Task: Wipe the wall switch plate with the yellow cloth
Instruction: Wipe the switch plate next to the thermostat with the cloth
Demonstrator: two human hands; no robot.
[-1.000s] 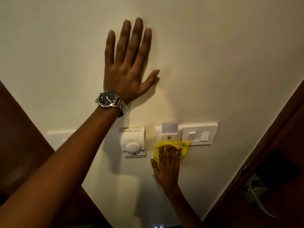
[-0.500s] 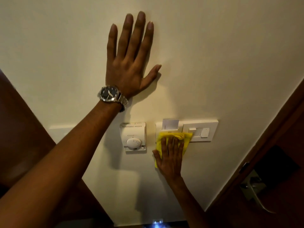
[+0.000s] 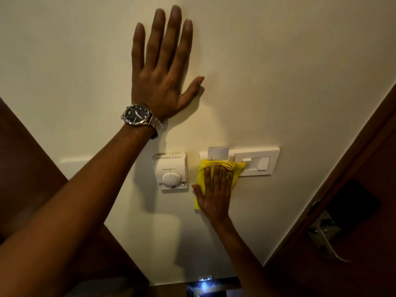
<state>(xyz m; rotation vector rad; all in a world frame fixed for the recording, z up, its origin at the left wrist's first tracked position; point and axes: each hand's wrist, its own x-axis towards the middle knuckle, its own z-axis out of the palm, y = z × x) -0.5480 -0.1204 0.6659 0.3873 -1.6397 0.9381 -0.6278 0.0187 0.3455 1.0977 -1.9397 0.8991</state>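
I'm bracing my flat, empty left hand (image 3: 159, 78) on the wall, right hand (image 3: 215, 189) pressing the yellow cloth (image 3: 202, 170) flat-palmed onto the switch plate (image 3: 257, 161).

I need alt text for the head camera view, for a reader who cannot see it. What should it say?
A person's right hand presses a yellow cloth flat against the left part of a white wall switch plate. The left hand, with a wristwatch, lies flat on the wall above. A round-dial thermostat is mounted left of the cloth.
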